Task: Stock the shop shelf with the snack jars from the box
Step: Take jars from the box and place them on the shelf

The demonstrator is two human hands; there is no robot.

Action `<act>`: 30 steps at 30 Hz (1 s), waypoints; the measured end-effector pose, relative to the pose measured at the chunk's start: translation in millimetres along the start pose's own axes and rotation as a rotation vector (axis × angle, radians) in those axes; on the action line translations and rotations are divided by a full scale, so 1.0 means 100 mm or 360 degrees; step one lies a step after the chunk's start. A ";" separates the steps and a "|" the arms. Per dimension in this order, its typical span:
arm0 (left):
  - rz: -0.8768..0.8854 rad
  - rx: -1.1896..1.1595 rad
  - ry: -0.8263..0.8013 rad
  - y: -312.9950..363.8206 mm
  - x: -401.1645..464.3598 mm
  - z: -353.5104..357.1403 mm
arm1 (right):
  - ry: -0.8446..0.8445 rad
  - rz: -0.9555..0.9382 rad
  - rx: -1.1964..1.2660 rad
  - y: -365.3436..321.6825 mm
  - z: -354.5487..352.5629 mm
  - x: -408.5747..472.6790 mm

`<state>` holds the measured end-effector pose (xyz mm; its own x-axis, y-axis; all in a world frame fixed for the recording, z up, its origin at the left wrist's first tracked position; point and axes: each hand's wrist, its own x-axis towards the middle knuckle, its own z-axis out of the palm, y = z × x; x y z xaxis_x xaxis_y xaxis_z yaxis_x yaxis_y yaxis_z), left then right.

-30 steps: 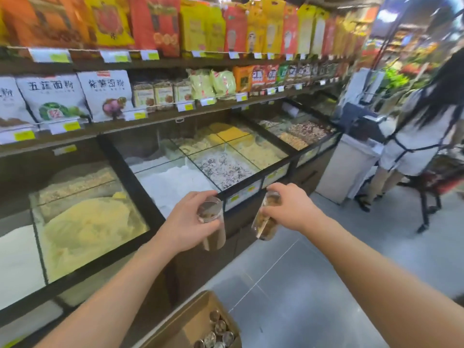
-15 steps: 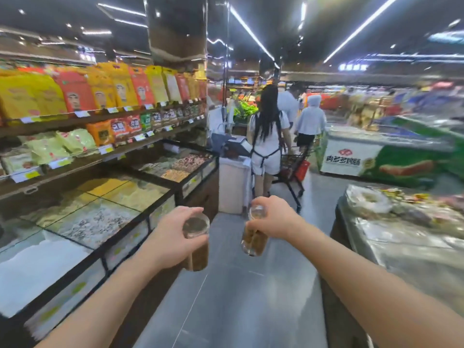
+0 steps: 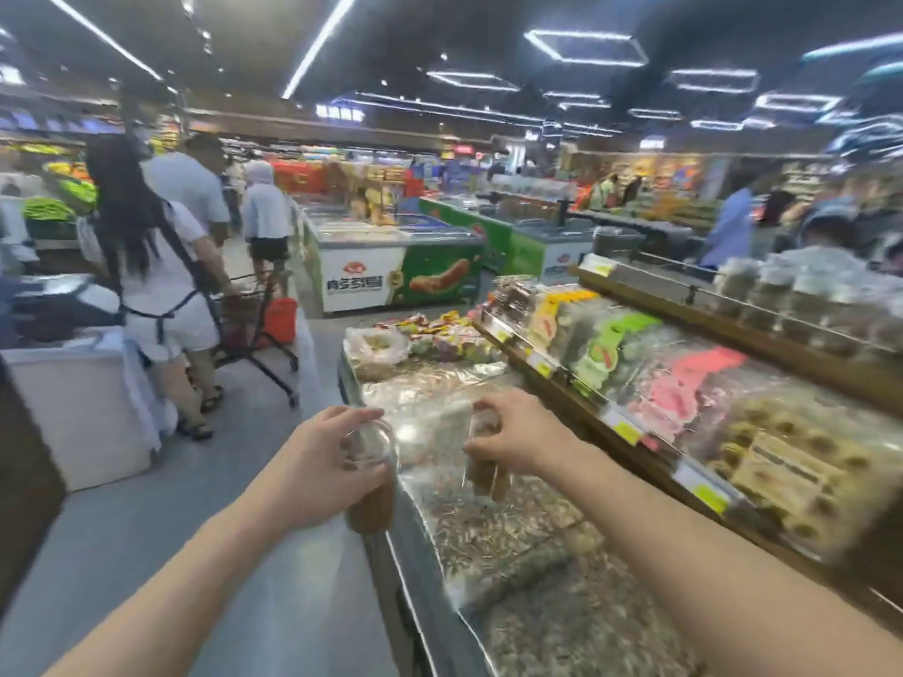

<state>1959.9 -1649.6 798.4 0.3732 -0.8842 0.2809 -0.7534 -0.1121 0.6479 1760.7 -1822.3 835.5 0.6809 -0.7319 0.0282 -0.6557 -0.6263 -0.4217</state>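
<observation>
2 hands: left hand (image 3: 312, 473) & right hand (image 3: 518, 437), 1 snack jar each – left jar (image 3: 370, 486), right jar (image 3: 483, 456). 2 chest freezers: near freezer (image 3: 391, 271), far freezer (image 3: 523, 237). 1 shopping cart (image 3: 254, 320); shelf jars (image 3: 801, 305) too blurred to count.

We're in a supermarket, pretty clearly. Right next to us there's a bulk bin (image 3: 513, 525) of seeds under plastic film, and a wooden shelf (image 3: 733, 329) with yellow price tags (image 3: 708, 498) along its edge, packed with bagged sweets and a row of jars (image 3: 782, 300) on top. Further down the aisle we've got chest freezers (image 3: 391, 271) with sausage ads, a shopper (image 3: 156, 266) pushing a cart (image 3: 254, 320), green produce (image 3: 49, 207) off left, and strip lights (image 3: 317, 41) overhead.
</observation>
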 end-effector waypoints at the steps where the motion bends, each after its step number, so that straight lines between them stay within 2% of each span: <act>1: 0.0069 -0.0045 -0.0051 0.11 0.16 0.19 | 0.0033 0.0087 -0.0020 0.23 -0.08 -0.06; 11: 0.0660 -0.0201 -0.0645 1.29 1.16 1.82 | 0.0310 0.0964 -0.0097 1.91 -0.68 -0.90; 19: 0.1027 -0.0373 -0.1063 2.07 1.61 2.77 | 0.0482 0.1498 -0.0027 2.58 -1.00 -1.50; 25: 0.1280 -0.0308 -0.1221 2.55 1.68 3.21 | 0.0651 0.1719 0.0006 2.95 -1.12 -1.84; 30: 0.1285 -0.0320 -0.1279 2.89 1.56 3.49 | 0.0734 0.1828 0.0015 3.40 -1.26 -2.10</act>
<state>1611.5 -1977.9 782.7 -0.6839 -0.7070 0.1801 -0.4887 0.6273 0.6064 1353.3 -1915.1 800.0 -0.4670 -0.8831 -0.0465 -0.7933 0.4416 -0.4192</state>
